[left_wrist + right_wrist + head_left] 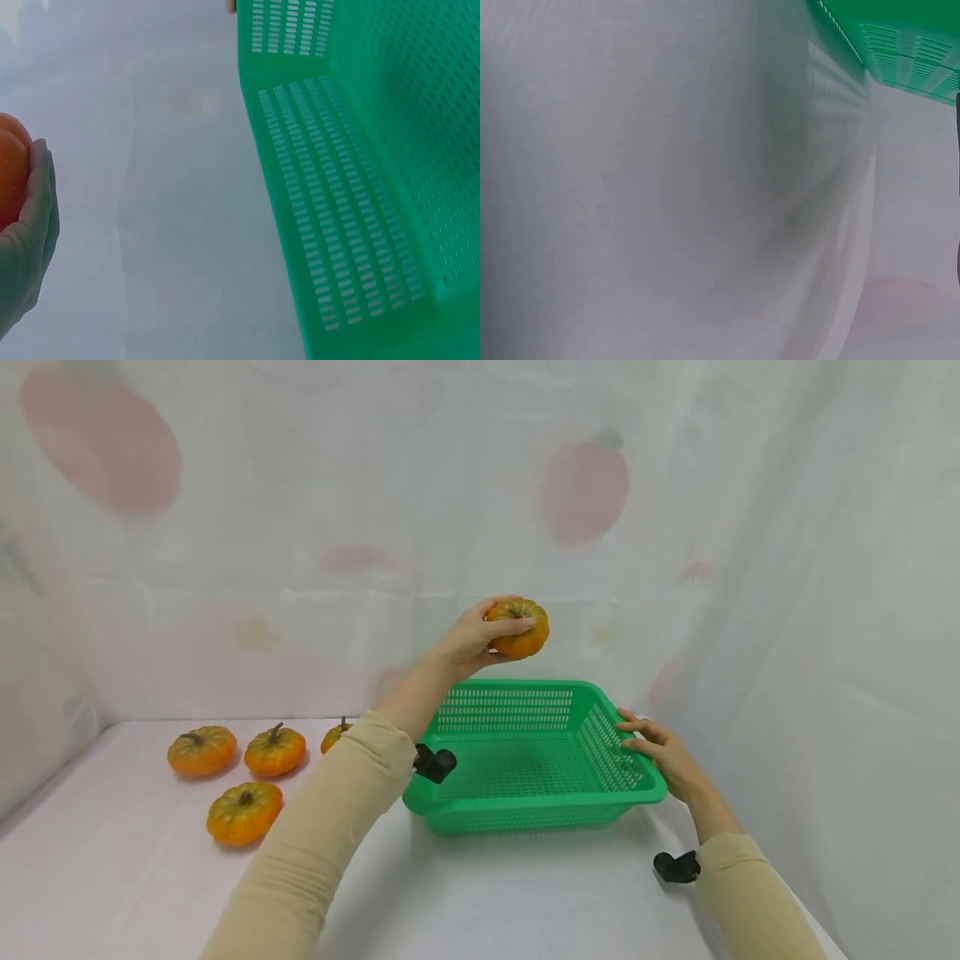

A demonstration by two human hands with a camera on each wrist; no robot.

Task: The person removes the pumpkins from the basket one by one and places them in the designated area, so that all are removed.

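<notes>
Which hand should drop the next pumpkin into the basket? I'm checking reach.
Probably the left hand: it grips a pumpkin above the green basket; the right hand rests on its rim.

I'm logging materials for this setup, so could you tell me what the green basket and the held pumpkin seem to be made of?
The green basket looks like moulded plastic: uniform colour, slight sheen, regular slotted walls. The pumpkin in the left hand is probably an artificial foam or plastic decoration, with a smooth, painted-looking orange skin.
</notes>
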